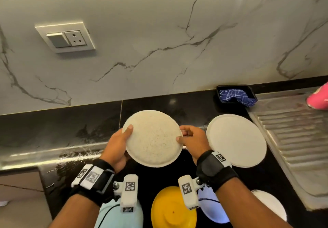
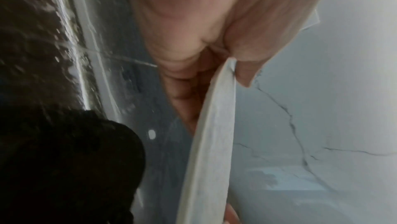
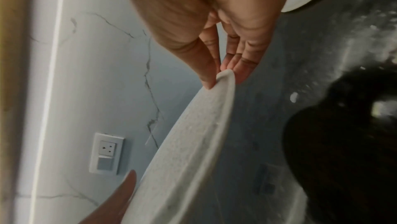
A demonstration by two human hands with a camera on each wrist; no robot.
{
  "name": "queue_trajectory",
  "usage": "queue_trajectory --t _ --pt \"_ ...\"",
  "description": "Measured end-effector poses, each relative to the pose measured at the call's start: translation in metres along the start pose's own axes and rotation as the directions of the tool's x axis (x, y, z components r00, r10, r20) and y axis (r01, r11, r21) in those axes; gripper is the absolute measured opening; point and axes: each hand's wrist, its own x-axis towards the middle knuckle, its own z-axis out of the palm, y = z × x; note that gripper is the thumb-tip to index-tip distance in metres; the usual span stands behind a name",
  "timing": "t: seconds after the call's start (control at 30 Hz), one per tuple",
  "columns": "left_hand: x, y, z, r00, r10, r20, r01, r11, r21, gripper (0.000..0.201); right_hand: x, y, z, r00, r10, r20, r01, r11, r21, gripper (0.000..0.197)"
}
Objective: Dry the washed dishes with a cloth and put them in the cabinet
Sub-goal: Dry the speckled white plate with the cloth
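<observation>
Wrist bands lowest in head view. Speckled plate (image 1: 153,138) held tilted above black counter (image 1: 62,130): left hand (image 1: 118,144) clasps rim at 9 o'clock, right hand (image 1: 192,139) pinches 3 o'clock. Blue cloth (image 1: 236,97) lies in tray (image 1: 220,88), 1 o'clock; judged best fetched one-handed while grip is kept firm.

head view looks down; wrist views close (both share speckled plate (image 2: 211,142)).
</observation>
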Motion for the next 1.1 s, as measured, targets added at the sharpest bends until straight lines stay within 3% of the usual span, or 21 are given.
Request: queue_trajectory --t 0.13,0.27,0.43,0.53,0.6,0.77,0.97,1.03,1.1 --pt "-0.013 0.008 0.034 0.993 0.115 0.018 -0.112 0.987 -0.116 0.038 0.005 -0.033 -0.039 0.987 -0.16 0.016 0.16 0.987 -0.017 0.03" --pt "-0.023 0.002 0.06 0.988 0.151 -0.018 -0.152 0.977 -0.149 0.04 0.05 -0.05 -0.105 0.949 -0.315 -0.007 0.292 0.888 -0.356 0.023" --pt "-0.034 -0.01 0.085 0.992 0.117 -0.049 -0.123 0.982 -0.144 0.037 0.125 -0.055 -0.188 0.935 -0.355 0.003 0.21 0.544 -0.812 0.028" --pt "-0.037 -0.016 0.095 0.994 0.082 -0.066 -0.09 0.986 -0.143 0.037 0.167 -0.049 -0.212 0.954 -0.288 0.083 0.178 0.323 -0.93 0.036" --pt "-0.038 -0.021 0.1 0.993 0.076 -0.087 -0.086 0.989 -0.121 0.037 0.193 -0.043 -0.22 0.971 -0.209 0.115 0.165 0.24 -0.957 0.042" --pt "-0.039 -0.029 0.101 0.989 0.056 -0.135 -0.067 0.994 -0.083 0.037 0.235 -0.028 -0.226 0.986 -0.084 0.147 0.161 0.208 -0.965 0.041" --pt "-0.039 -0.032 0.094 0.978 0.036 -0.207 -0.053 0.995 -0.079 0.036 0.256 -0.011 -0.234 0.973 -0.176 0.15 0.192 0.249 -0.949 0.031" --pt "-0.037 -0.031 0.093 0.974 0.021 -0.225 -0.043 0.995 -0.092 0.033 0.252 -0.018 -0.238 0.974 -0.206 0.097 0.156 0.298 -0.942 0.025" --pt "-0.035 -0.03 0.092 0.972 0.008 -0.236 -0.036 0.993 -0.117 0.029 0.244 -0.032 -0.246 0.965 -0.263 -0.014 0.103 0.425 -0.899 0.017"
